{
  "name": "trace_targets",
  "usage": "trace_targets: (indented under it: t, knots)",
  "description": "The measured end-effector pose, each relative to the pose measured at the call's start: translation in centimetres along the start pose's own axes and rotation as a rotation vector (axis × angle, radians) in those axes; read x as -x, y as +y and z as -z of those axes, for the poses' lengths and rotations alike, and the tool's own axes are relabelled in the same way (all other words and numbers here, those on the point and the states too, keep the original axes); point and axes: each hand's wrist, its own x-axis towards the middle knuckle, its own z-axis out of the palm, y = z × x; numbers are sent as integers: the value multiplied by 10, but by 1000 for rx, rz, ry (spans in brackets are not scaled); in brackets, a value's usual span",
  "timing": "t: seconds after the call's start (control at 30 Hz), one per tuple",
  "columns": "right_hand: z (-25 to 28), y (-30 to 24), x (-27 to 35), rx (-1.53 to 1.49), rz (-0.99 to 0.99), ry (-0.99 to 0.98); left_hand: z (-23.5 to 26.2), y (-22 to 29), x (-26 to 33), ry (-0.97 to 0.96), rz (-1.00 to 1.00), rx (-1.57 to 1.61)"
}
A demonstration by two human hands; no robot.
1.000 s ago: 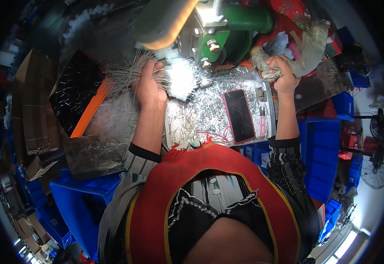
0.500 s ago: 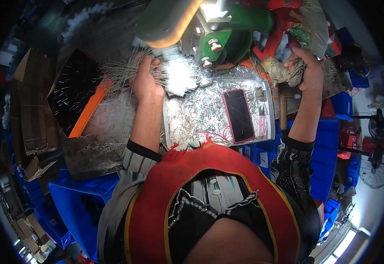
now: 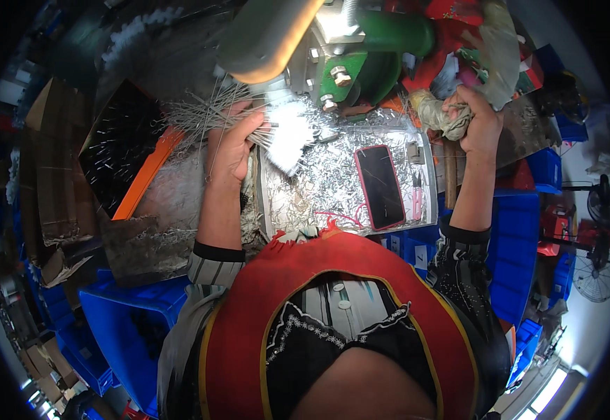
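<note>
My left hand [image 3: 232, 148] is closed round a loose bundle of thin metal wires [image 3: 196, 115]. The wires fan out to the left past my fingers, and their other ends reach a brightly lit patch below the machine. On the right, my right hand [image 3: 481, 124] grips a crumpled, dirty beige cloth [image 3: 442, 115]. In front of me a green machine [image 3: 347, 73] with large bolts stands over a white tray [image 3: 277, 213] strewn with shiny wire scraps. Left of my left hand, an open black box with an orange edge [image 3: 124, 150] holds more thin, shiny pieces.
A phone in a red case [image 3: 380, 187] lies in the tray, beside a small pink-handled tool [image 3: 417, 194]. A wooden handle [image 3: 450, 175] lies right of the tray. Blue bins [image 3: 133, 297] stand at both sides, cardboard [image 3: 57, 168] at far left, fans [image 3: 597, 276] at far right.
My left hand has drawn slightly back toward me and turned, with the wires still in it. My right hand has moved left and a little nearer with the cloth.
</note>
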Motion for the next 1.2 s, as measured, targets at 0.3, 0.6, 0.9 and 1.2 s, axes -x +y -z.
trace_targets:
  t: [0.3,0.6,0.9,1.2]
  knots:
    - [4,-3,-5,-1,-52,4,1,-22,-8,199,-91,138]
    - [7,-2,-6,2,-56,-31,2,-27,-9,234,-152,234]
    - [1,-41,-13,55,-210,-73,-6,-26,-12,309,-150,219]
    - [-10,44,13,-76,211,20,-12,-23,-8,233,-133,173]
